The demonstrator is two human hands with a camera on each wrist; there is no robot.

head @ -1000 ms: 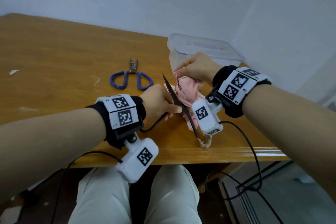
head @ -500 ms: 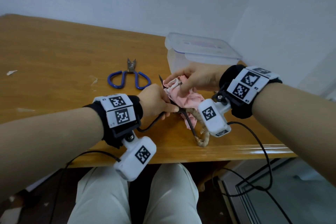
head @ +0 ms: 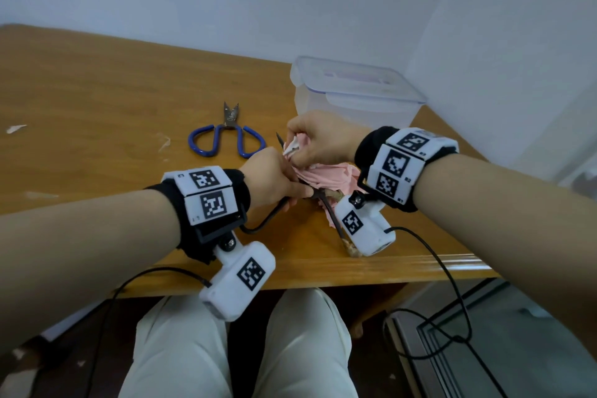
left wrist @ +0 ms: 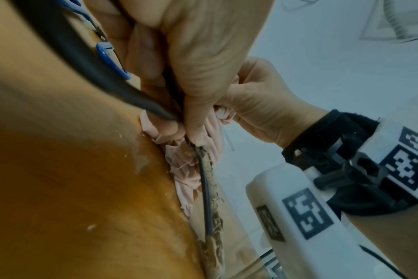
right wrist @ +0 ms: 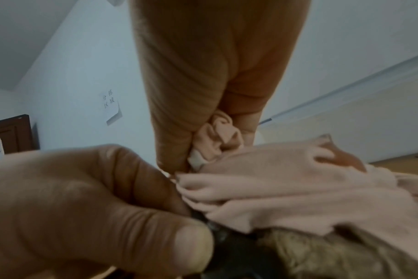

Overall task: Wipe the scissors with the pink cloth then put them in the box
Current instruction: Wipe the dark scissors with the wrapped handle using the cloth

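Box: I saw one clear plastic box (head: 355, 97) on the table (head: 97, 100), just beyond my right hand. Its lid was on; through the hazy walls I could not tell what was inside.
Scissors held: One dark pair of scissors (head: 329, 215) sat in my left hand (head: 274, 178), the fingers (left wrist: 198, 105) curled round it near the pivot. Its long axis ran from near the table's front edge, by the right wrist, away and slightly leftward. The blade tip (head: 278, 136) pointed away from me and poked out past the cloth, just left of my right fingers. One black handle loop (head: 268, 223) curved back under my left wrist; the other handle, wrapped in frayed tan cord (left wrist: 212, 217), reached toward the table's front edge.
Cloth: One pink cloth (head: 326, 174) was bunched over the blades between my two hands. My right hand (head: 323, 136) pinched a fold of it, fingers (right wrist: 179, 113) closed tight on the fabric against the blade. The rest spilled onto the table under my right wrist.
Second scissors: One blue-handled pair (head: 227, 136) lay flat on the table, just beyond my left fingers and apart from them, with its short blades pointing away from me and its loops toward my hands.
Count: Two pairs of scissors, one cloth, one box.
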